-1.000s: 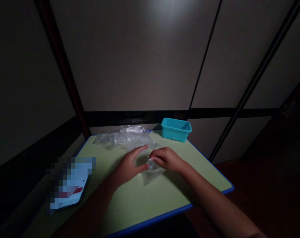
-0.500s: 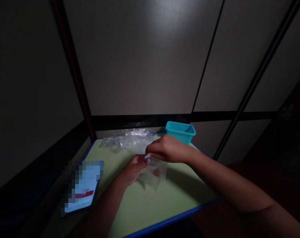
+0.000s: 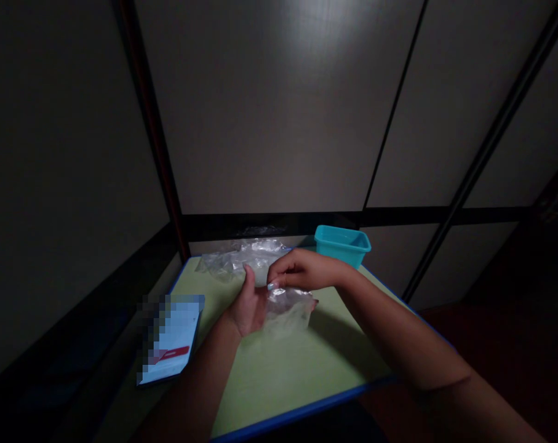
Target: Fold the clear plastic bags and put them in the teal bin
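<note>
right hand (image 3: 301, 269) pinching bag (image 3: 288, 315), left hand (image 3: 250, 312) spread

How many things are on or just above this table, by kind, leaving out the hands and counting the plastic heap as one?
Blue-green tub: 1
Lit-screen device: 1
Small clear bag: 1
Heap of clear plastic: 1 (pieces within it can't be told apart)
Total: 4
</note>
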The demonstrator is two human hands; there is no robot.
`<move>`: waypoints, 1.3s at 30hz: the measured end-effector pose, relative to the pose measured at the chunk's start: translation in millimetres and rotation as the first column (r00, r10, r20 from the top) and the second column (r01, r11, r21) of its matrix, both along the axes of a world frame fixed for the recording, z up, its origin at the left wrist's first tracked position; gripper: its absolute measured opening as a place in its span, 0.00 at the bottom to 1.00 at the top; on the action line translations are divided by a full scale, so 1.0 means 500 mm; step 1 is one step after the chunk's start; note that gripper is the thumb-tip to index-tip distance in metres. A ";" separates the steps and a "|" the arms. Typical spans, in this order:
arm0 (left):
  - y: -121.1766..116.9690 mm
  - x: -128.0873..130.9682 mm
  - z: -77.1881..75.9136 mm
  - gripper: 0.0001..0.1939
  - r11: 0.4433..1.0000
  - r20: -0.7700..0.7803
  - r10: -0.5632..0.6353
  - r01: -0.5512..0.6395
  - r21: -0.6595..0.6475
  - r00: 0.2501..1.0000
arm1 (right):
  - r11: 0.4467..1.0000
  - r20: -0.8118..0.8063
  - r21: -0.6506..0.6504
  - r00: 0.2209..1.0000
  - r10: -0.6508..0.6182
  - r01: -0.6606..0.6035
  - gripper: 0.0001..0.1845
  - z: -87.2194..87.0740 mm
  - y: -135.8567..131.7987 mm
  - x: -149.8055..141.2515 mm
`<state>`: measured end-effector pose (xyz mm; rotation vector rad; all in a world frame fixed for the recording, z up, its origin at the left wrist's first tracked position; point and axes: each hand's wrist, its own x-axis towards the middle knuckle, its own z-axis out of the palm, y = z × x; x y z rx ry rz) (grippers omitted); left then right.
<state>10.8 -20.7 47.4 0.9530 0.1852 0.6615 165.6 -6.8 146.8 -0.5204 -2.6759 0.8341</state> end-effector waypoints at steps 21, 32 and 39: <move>-0.015 0.035 -0.016 0.56 0.977 0.189 -0.153 0.178 -0.119 0.970 | 0.980 -0.158 -0.187 0.987 0.032 -0.061 0.11 -0.019 0.079 0.013; -0.030 0.039 -0.010 0.46 0.996 0.096 -0.084 0.084 -0.003 0.992 | 0.989 -0.103 -0.129 0.993 0.065 -0.078 0.11 -0.021 0.070 0.003; -0.007 0.038 -0.032 0.36 0.996 0.075 0.001 0.005 -0.084 0.997 | 0.982 -0.023 0.101 0.987 -0.161 0.162 0.11 -0.026 0.097 0.022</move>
